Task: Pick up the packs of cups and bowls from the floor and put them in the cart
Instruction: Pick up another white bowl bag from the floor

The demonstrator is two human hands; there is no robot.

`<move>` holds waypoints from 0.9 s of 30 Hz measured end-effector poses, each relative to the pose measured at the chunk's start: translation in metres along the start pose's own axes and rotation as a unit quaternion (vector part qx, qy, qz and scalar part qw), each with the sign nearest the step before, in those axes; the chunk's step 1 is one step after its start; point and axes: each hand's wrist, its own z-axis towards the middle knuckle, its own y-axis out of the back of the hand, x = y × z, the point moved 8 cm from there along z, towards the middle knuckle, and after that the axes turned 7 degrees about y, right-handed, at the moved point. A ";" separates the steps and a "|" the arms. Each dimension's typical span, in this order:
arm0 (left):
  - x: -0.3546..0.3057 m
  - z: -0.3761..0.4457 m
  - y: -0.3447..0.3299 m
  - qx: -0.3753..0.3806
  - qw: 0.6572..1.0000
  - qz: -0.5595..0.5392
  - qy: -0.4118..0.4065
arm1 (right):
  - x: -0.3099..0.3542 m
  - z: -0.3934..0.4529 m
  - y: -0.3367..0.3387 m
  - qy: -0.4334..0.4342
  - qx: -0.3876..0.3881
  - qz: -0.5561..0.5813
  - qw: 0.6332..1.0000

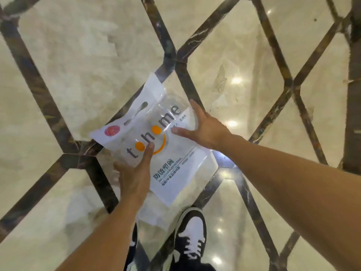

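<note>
Item: pack of bowls [156, 141] on floor [78, 65]; your left hand [134, 173] grips its edge, right hand [205, 126] spread flat — lift evenly from both sides.

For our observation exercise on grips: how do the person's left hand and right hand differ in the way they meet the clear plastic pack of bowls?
The left hand takes the near-left edge of the clear plastic pack of bowls, thumb on top, fingers curled beneath; the right hand lies on the far-right side with fingers spread straight. The left grips; the right only presses. Both touch the pack above the marble floor.
</note>
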 end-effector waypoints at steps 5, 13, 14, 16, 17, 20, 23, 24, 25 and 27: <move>-0.019 -0.002 -0.002 -0.022 0.999 -0.024 -0.039 | -0.004 0.002 -0.003 0.002 -0.013 0.106 0.994; -0.122 -0.108 0.023 -0.032 0.981 0.042 -0.186 | 0.019 -0.087 0.096 -0.008 -0.110 0.181 0.977; -0.142 -0.131 0.025 -0.028 0.978 0.046 -0.201 | 0.026 -0.105 0.122 -0.003 -0.137 0.193 0.972; -0.185 -0.183 0.026 -0.020 0.970 0.060 -0.235 | 0.040 -0.147 0.179 0.006 -0.193 0.222 0.956; -0.209 -0.212 0.026 -0.016 0.964 0.069 -0.255 | 0.046 -0.169 0.209 0.008 -0.219 0.234 0.947; -0.280 -0.317 0.022 0.004 0.941 0.081 -0.328 | 0.064 -0.251 0.308 0.021 -0.308 0.258 0.915; -0.339 -0.445 0.018 0.038 0.912 0.097 -0.396 | 0.081 -0.354 0.402 0.025 -0.386 0.257 0.886; -0.354 -0.490 0.019 0.051 0.902 0.108 -0.416 | 0.087 -0.393 0.430 0.027 -0.417 0.252 0.873; -0.366 -0.535 0.019 0.065 0.890 0.116 -0.437 | 0.093 -0.435 0.457 0.031 -0.450 0.246 0.858; -0.386 -0.621 0.016 0.100 0.863 0.133 -0.477 | 0.104 -0.521 0.504 0.036 -0.506 0.246 0.826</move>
